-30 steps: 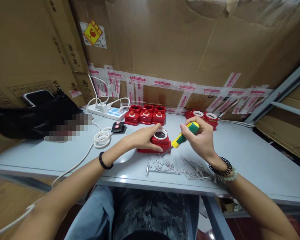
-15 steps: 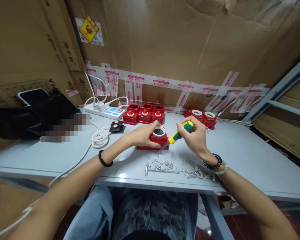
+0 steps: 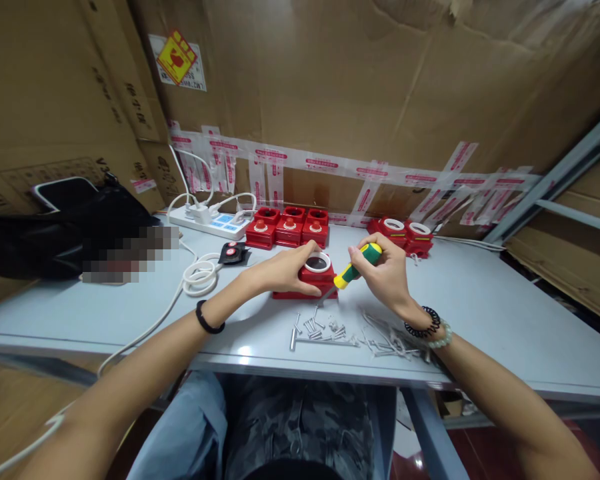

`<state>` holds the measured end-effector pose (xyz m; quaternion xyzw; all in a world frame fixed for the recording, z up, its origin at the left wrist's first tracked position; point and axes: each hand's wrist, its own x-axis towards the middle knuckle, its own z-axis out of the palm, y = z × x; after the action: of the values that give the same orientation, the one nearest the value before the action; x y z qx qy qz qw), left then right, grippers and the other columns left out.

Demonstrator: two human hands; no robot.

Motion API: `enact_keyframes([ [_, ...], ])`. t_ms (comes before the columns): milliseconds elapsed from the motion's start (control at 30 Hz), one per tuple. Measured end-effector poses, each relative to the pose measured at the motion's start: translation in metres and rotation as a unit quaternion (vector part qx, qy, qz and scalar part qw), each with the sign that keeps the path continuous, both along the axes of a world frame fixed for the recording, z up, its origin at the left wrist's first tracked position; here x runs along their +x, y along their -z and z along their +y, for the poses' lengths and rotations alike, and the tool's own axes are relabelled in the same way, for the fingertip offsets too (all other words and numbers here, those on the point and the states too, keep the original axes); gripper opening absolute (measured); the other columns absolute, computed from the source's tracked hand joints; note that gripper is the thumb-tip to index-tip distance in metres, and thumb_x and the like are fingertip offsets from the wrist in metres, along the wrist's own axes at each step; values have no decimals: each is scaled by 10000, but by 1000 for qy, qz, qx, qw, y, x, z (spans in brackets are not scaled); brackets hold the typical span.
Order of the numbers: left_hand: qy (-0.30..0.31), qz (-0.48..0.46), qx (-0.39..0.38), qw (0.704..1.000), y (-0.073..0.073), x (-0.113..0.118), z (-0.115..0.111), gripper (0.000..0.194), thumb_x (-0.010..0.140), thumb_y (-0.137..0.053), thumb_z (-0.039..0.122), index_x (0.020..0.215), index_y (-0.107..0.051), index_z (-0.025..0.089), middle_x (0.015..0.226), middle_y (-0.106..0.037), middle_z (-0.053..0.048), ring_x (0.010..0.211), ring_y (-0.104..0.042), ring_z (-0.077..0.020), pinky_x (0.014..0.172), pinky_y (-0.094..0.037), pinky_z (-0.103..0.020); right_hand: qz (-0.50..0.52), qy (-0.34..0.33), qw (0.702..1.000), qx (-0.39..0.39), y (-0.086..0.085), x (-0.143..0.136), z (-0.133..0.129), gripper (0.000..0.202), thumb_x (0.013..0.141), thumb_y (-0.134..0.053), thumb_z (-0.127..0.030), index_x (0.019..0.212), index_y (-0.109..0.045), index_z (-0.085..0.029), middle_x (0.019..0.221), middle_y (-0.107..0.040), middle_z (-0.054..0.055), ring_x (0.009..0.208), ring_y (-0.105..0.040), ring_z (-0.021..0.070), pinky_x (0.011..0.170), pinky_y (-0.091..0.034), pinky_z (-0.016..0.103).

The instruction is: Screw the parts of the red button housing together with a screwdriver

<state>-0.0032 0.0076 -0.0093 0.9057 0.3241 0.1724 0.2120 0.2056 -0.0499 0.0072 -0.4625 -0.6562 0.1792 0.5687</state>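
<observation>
My left hand (image 3: 295,272) grips a red housing with a white ring (image 3: 330,280) on the table, thumb along its near side and fingers over its far left. In my right hand (image 3: 383,270) is a screwdriver (image 3: 353,269) with a green and yellow handle, slanting down to the left. Its shaft passes in front of the housing's near right corner, and the tip is close to a screw (image 3: 317,312). Several loose screws (image 3: 314,327) and a metal T-shaped tool (image 3: 325,342) lie nearer the table edge.
Red units (image 3: 289,230) stand in a row at the back, and more with white rings (image 3: 405,233) stand at the back right. A white power strip (image 3: 215,221), a coiled white cable (image 3: 200,277) and a black bag (image 3: 70,230) occupy the left. Clear plastic bags (image 3: 393,337) lie front right.
My right hand and the screwdriver have shifted slightly left and down. My left hand and the housing stay in place.
</observation>
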Motion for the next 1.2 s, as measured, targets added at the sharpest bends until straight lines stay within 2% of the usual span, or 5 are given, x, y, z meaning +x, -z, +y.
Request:
enact_keyframes([
  [200,-1,-3,-8,1000,-1,-1,1,724,654,-734,540,1215,-397,230,1269,-571,-119,1106,-586,-312,863,-458,-389,17,17,999,29,-14,3,-6,163,729,-697,-298,726,-555,-218,568,-532,-48,468,-539,116,411,-510,260],
  [367,-1,-1,-15,1000,-2,-1,0,711,659,-730,549,1202,-403,225,1271,-568,-130,1125,-573,-320,886,-450,-402,11,78,991,108,-33,11,-10,148,750,-680,-289,697,-562,-215,582,-522,-45,476,-541,102,424,-501,239],
  [467,-3,12,-9,1000,-3,-1,-1,687,672,-719,541,1189,-398,222,1259,-571,-133,1114,-576,-318,882,-449,-398,19,112,983,146,-39,19,-8,149,756,-678,-292,698,-568,-212,563,-499,-53,463,-517,91,411,-491,223],
  [733,-9,25,-5,1000,-3,0,0,710,664,-706,569,1199,-390,226,1270,-564,-128,1115,-574,-320,863,-442,-378,39,116,980,158,-33,29,5,187,733,-709,-317,711,-572,-192,575,-506,-57,444,-521,81,369,-506,203],
  [1200,-3,15,-9,1000,-4,-1,-1,762,642,-721,618,1194,-391,210,1269,-560,-146,1114,-569,-328,854,-440,-379,46,124,982,134,-28,30,7,222,720,-707,-354,693,-555,-196,565,-504,-59,440,-529,83,364,-499,203],
])
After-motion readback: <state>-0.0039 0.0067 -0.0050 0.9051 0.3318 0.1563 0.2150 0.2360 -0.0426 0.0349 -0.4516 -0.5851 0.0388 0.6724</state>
